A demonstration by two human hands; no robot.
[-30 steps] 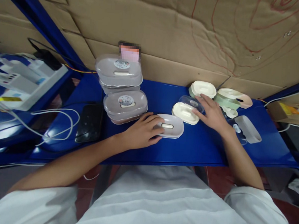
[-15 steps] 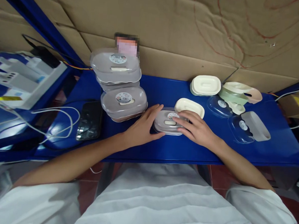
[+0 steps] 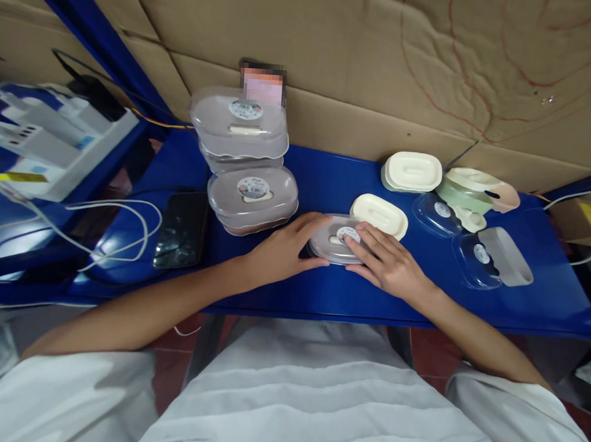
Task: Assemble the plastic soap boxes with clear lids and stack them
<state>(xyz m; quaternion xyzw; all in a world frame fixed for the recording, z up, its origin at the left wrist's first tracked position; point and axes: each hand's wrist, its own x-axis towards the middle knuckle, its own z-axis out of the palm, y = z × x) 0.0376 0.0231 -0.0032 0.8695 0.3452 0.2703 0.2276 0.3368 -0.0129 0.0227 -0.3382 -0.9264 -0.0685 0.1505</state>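
Observation:
A small rounded plastic box (image 3: 326,247) with a clear lid, a round sticker and a pale bar lies on the blue table in front of me. My left hand (image 3: 287,250) grips its left end, fingers at the back and thumb at the front edge. Across the right part of the lid lie the fingers of my right hand (image 3: 389,263), its thumb against the near side; they hide that end of the box. Just behind the right fingers is a cream oval tray-like piece (image 3: 380,215). To the left stand stacked larger clear-lidded boxes (image 3: 272,191).
At the right are a cream-topped box (image 3: 415,169), green and pink pieces (image 3: 465,191), clear lids (image 3: 432,215) and a grey tray (image 3: 512,257). A black phone (image 3: 181,231), white cables (image 3: 144,238) and a power strip (image 3: 59,193) lie left. Cardboard (image 3: 345,70) walls the back.
My right hand has shifted slightly toward the near edge of the box, its thumb now at the front side. My left hand keeps its hold. The whole view has moved a little.

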